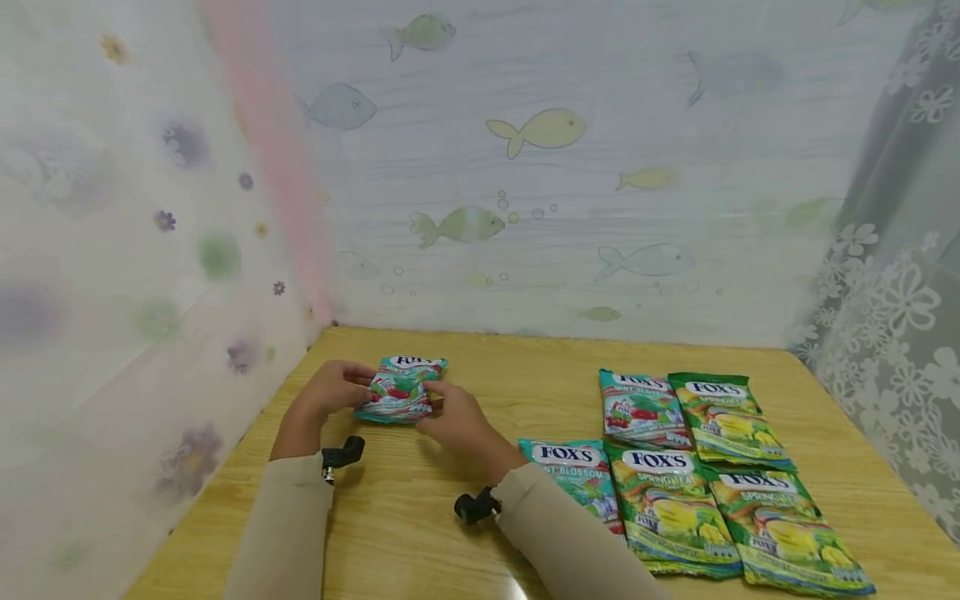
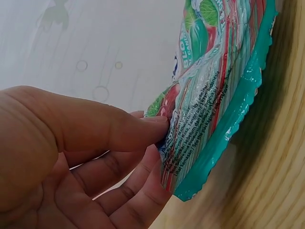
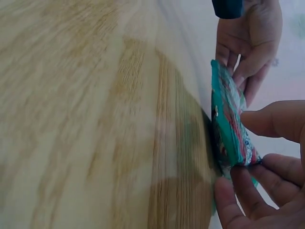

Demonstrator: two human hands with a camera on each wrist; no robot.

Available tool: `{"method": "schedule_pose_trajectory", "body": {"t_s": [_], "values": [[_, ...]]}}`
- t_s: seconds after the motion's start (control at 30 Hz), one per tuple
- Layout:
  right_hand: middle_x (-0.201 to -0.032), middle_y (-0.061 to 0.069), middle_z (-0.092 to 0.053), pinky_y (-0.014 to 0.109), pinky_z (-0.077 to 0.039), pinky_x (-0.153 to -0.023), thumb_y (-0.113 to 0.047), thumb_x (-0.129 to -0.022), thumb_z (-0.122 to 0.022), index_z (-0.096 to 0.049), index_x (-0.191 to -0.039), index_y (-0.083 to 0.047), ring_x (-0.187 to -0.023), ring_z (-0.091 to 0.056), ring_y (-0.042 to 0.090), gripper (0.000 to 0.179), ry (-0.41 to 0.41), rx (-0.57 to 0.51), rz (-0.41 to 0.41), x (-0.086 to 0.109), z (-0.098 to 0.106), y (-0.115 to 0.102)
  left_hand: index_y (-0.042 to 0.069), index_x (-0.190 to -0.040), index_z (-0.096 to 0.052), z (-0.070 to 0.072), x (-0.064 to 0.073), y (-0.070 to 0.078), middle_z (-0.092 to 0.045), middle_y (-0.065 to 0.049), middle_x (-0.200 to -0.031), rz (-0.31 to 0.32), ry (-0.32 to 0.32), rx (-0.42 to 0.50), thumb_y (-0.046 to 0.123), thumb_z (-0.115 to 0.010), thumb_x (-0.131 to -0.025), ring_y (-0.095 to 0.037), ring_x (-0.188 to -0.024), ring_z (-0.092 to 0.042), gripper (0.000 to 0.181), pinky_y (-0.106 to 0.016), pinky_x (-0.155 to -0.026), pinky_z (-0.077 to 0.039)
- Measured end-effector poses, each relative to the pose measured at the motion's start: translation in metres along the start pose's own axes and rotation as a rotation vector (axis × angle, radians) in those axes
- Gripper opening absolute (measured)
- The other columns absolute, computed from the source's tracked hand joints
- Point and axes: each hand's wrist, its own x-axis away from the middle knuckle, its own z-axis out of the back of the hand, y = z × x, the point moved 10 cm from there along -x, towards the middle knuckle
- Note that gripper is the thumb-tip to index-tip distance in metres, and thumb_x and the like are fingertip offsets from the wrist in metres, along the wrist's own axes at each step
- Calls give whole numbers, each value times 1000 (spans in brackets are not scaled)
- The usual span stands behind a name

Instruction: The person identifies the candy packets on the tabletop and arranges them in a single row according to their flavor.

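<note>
fish-print back wall (image 1: 540, 183) | flowered left wall (image 1: 97, 333) (pink-edged) | lace curtain (image 1: 892, 333), right | wood-grain table (image 1: 525, 383)

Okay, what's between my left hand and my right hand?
A teal Fox's Mint Blossom packet, pinched by the left hand on one side and the right hand opposite, as the head view shows.

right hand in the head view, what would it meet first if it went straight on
The right hand would first meet the Mint Blossom packet between its thumb and fingers; beyond that, probably the left hand, though depth is unclear.
</note>
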Motion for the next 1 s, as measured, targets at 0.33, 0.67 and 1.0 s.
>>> {"method": "schedule_pose_trajectory", "body": {"t_s": [0.33, 0.67, 1.0], "values": [[-159, 9, -48, 41, -55, -101, -15, -96, -72, -31, -164, -12, -141, -53, 29, 79, -96, 72, 17, -2, -18, -10, -5, -142, -57, 13, 3, -16, -61, -27, -137, 26, 15, -6, 8, -69, -98, -26, -107, -69, 48, -37, -91, -60], [-169, 2, -33, 45, -37, -122, -23, -94, -73, -35, -163, -13, -156, -32, 24, 79, -98, 247, -12, -8, -27, 0, -4, -141, -59, 18, 2, -28, -62, -27, -136, 81, 55, -64, 7, -69, -97, -34, -116, -65, 47, -39, -93, -59], [-172, 6, -26, 45, -34, -124, -23, -89, -72, -31, -164, -12, -157, -29, 26, 86, -130, 382, -18, -5, -31, -3, -7, -139, -59, 18, -1, -29, -64, -28, -133, 89, 62, -100, 4, -69, -94, -31, -108, -65, 48, -31, -81, -58]]}}
